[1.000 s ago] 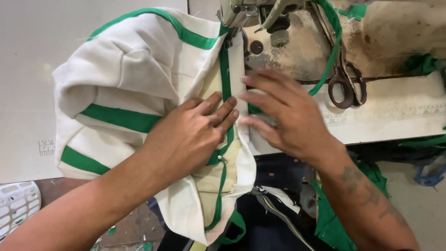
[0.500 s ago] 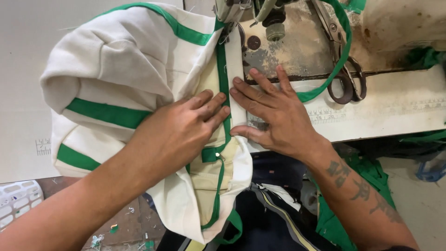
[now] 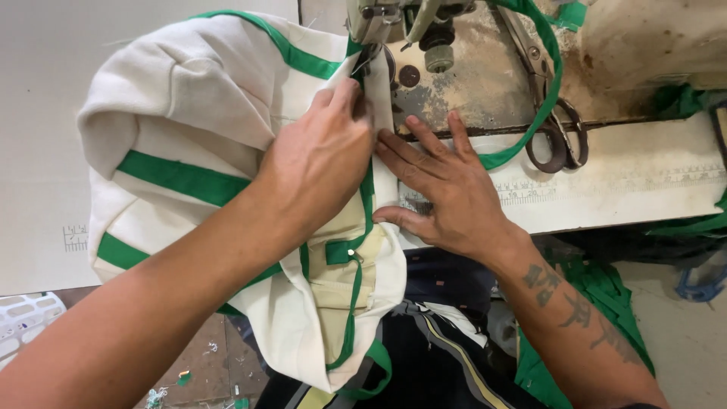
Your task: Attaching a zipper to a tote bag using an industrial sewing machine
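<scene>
A bulky cream fabric bag (image 3: 182, 113) with green trim bands lies bunched on the white table in front of a worn sewing machine (image 3: 424, 45). My left hand (image 3: 322, 163) presses flat on the fabric beside the green-edged seam, fingertips close to the presser foot. My right hand (image 3: 447, 193) lies flat with fingers spread on the seam's right edge and the machine bed. Neither hand grips anything; both push the cloth down. The needle area is partly hidden behind my left fingers.
Dark scissors (image 3: 556, 113) lie on the machine bed at the right, with green binding tape (image 3: 541, 68) looping past them. A printed ruler strip (image 3: 606, 185) runs along the table edge. Green fabric scraps (image 3: 598, 303) and a white basket (image 3: 19, 314) sit below.
Both hands have slid forward toward the presser foot, pushing the seam further under the machine. The bag has shifted up and away with them.
</scene>
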